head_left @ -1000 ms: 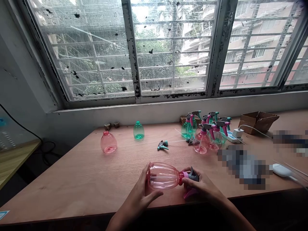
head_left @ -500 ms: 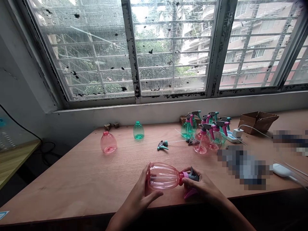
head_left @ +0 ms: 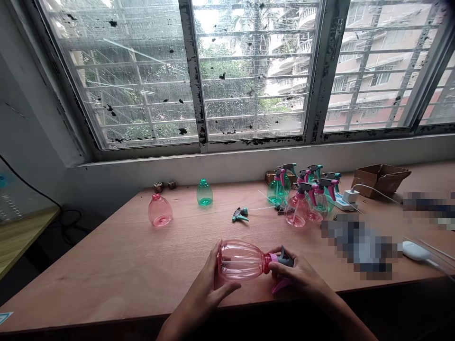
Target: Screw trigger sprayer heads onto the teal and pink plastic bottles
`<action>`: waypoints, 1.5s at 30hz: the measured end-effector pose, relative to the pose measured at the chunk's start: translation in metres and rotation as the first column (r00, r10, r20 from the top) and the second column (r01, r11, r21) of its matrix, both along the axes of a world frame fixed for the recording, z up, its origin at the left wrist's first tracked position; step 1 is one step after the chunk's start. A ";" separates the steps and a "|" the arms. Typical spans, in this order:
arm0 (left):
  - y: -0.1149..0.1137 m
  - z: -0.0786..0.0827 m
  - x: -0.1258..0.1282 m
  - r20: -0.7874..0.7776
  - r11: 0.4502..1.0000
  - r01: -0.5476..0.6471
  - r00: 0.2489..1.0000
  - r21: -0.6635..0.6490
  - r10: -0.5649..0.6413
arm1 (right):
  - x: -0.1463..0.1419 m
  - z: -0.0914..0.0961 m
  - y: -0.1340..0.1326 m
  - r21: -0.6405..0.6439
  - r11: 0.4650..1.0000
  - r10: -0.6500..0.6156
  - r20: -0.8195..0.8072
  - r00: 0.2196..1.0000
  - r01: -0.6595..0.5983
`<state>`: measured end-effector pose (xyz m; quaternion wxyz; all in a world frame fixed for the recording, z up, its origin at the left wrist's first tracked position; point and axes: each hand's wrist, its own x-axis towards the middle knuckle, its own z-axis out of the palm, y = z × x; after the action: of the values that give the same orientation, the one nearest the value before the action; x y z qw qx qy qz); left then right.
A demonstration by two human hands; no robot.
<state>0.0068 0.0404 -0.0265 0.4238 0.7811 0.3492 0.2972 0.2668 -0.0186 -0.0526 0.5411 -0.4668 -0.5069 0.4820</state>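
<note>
A clear pink spray bottle (head_left: 241, 259) lies sideways between my hands, just above the front part of the table. My left hand (head_left: 209, 284) is cupped round its base, the thumb reaching below the body. At the neck, my right hand (head_left: 295, 272) grips the pink collar and grey spray head, whose pink trigger (head_left: 280, 285) points down toward me. A thin tube shows inside the bottle. Farther back stand an open-necked pink bottle (head_left: 160, 211) and a green bottle (head_left: 205, 193) without a head. One loose grey-and-teal spray head (head_left: 241, 214) lies on the wood, its tube stretching right.
Several pink and green bottles with spray heads (head_left: 296, 208) stand grouped at the back right. Near them are a white power strip (head_left: 343, 201), an opened cardboard box (head_left: 380, 181) and cables. A white rounded object (head_left: 415, 251) lies at the right edge. Windows line the back wall.
</note>
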 end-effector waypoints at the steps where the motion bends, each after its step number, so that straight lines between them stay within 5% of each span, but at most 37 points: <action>1: 0.000 0.000 0.000 0.001 1.000 0.000 1.000 0.002 0.000 | 0.000 0.000 0.000 0.001 1.000 0.001 0.001 1.000 -0.001; 30: 0.009 -0.013 -0.002 0.010 0.994 0.030 0.999 0.106 -0.031 | 0.000 -0.001 -0.001 0.003 1.000 -0.009 -0.025 1.000 0.009; 35: 0.009 -0.017 -0.002 0.052 0.995 0.094 0.994 0.031 -0.095 | 0.000 -0.001 -0.001 0.007 1.000 -0.027 0.016 1.000 0.027; 45: 0.009 -0.013 0.001 0.059 0.996 0.004 0.998 0.095 -0.009 | 0.002 -0.003 0.001 -0.018 1.000 -0.023 0.124 0.992 0.025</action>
<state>0.0078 0.0492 -0.0391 0.3976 0.7922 0.3195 0.3351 0.2685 -0.0180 -0.0556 0.5100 -0.5071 -0.5290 0.4505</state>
